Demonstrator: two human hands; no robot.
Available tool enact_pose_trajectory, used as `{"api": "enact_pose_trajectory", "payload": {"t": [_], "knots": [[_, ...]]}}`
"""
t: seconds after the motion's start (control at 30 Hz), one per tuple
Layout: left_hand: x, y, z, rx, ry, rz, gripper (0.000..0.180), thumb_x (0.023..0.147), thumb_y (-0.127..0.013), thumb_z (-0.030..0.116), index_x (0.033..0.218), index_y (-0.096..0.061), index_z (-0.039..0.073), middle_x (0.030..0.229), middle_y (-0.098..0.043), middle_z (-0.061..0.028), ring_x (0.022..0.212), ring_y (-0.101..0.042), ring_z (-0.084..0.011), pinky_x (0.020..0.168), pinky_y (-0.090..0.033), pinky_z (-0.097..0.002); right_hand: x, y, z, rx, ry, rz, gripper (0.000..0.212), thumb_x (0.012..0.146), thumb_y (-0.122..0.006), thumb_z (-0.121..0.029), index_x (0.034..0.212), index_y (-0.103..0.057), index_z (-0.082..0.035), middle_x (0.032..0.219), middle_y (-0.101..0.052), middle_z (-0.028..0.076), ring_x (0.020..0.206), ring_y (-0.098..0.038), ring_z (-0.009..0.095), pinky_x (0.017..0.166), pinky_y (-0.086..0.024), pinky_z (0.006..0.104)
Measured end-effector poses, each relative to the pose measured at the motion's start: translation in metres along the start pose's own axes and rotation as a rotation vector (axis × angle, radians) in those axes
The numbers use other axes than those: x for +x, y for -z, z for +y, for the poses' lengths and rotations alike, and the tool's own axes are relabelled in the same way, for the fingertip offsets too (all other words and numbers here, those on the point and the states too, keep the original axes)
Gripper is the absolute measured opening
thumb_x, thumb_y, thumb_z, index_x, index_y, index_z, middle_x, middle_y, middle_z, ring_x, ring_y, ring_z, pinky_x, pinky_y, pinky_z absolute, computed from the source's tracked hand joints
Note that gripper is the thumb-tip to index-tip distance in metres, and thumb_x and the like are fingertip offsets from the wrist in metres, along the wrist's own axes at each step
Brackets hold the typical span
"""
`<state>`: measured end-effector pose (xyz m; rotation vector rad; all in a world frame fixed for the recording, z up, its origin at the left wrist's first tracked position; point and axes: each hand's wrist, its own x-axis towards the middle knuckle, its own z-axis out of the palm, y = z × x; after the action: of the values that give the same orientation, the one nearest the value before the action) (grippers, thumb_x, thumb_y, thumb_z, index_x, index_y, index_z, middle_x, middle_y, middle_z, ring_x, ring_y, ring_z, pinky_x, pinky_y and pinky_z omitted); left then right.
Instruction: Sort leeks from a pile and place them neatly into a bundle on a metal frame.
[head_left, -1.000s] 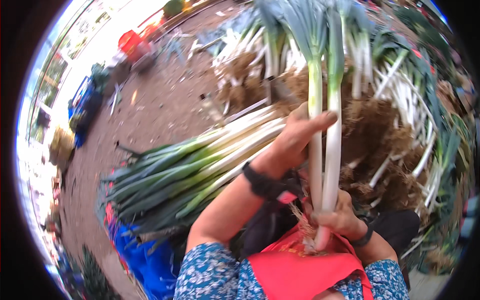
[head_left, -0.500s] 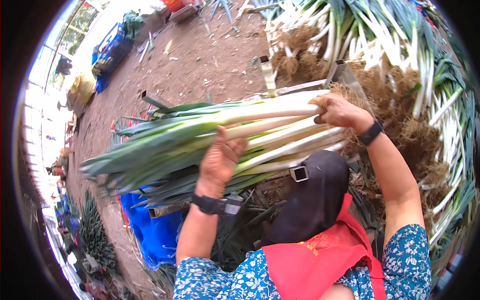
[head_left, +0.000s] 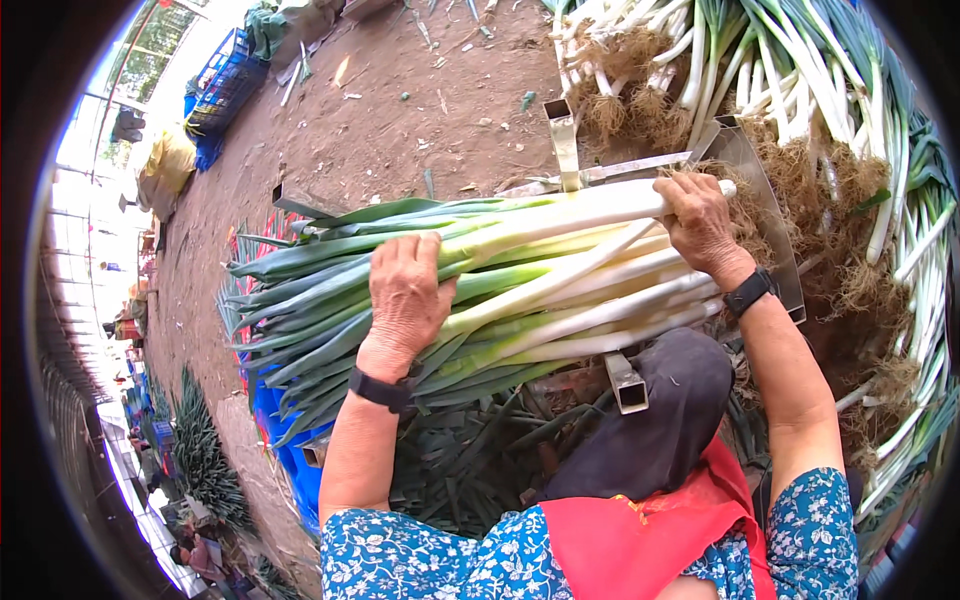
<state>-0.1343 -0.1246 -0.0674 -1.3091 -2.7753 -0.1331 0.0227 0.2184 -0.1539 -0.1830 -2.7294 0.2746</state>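
Note:
A pile of leeks [head_left: 560, 290] lies crosswise before me on a metal frame, green leaves to the left, white ends to the right. My left hand [head_left: 405, 295] is palm down where the stalks turn green, its fingers bent over a leek at the top of the pile and its thumb apart. Around the white end of that same thick leek [head_left: 590, 207], my right hand [head_left: 697, 220] is closed. The undersides of both hands are hidden. The frame's upright metal plate [head_left: 760, 210] stands just beyond the right hand.
Square metal tubes [head_left: 627, 385] stick out from the frame near my knee and at its far side. Untrimmed leeks with brown roots [head_left: 850, 170] are heaped at the right and far right. A blue crate [head_left: 225, 85] stands on the dirt floor [head_left: 400, 120] at the far left.
My left hand has turned from palm up to palm down over the leaves. The lifted leek has come down onto the pile, and my right hand still holds its white end.

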Motion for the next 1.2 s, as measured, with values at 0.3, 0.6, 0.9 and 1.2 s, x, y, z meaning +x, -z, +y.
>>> {"api": "enact_pose_trajectory", "payload": {"t": [0.3,0.6,0.9,1.2], "knots": [[0.009,-0.026,0.015,0.185,-0.186,0.349,0.054,0.077,-0.065,0.003,0.13,-0.057,0.003,0.128,-0.057,-0.0209,0.126,-0.051,-0.0358,0.112,-0.034,-0.0497,0.019,-0.03,0.013,0.273,0.007,0.111,0.039,0.07,-0.075,-0.006,0.108,-0.065,-0.008,0.097,-0.061,0.01,0.101,-0.054,0.032,0.092,-0.04,0.0427],[-0.011,-0.056,0.058,-0.181,-0.32,0.154,0.046,0.081,-0.064,0.005,0.126,-0.057,0.001,0.137,-0.052,-0.0199,0.136,-0.042,-0.0365,0.114,-0.031,-0.0508,0.016,-0.062,0.036,0.196,-0.001,0.079,0.04,0.07,-0.075,-0.002,0.108,-0.066,-0.006,0.106,-0.063,0.011,0.104,-0.054,0.032,0.093,-0.043,0.0419],[0.044,-0.032,-0.004,0.069,-0.006,0.046,0.047,0.081,-0.073,0.029,0.117,-0.062,0.002,0.115,-0.06,-0.0161,0.113,-0.053,-0.0325,0.1,-0.038,-0.0467,0.022,-0.068,0.038,0.176,-0.098,-0.043,0.038,0.069,-0.075,-0.008,0.106,-0.066,-0.008,0.102,-0.063,0.009,0.103,-0.055,0.032,0.09,-0.044,0.0417],[0.078,-0.043,0.011,0.173,-0.096,0.203,0.031,0.075,-0.072,0.02,0.1,-0.061,0.006,0.095,-0.062,-0.0108,0.094,-0.059,-0.0281,0.085,-0.044,-0.0417,0.043,-0.058,0.045,-0.054,-0.116,-0.087,0.031,0.07,-0.079,-0.025,0.095,-0.067,-0.012,0.085,-0.064,0.007,0.094,-0.061,0.028,0.087,-0.041,0.0445]]}}
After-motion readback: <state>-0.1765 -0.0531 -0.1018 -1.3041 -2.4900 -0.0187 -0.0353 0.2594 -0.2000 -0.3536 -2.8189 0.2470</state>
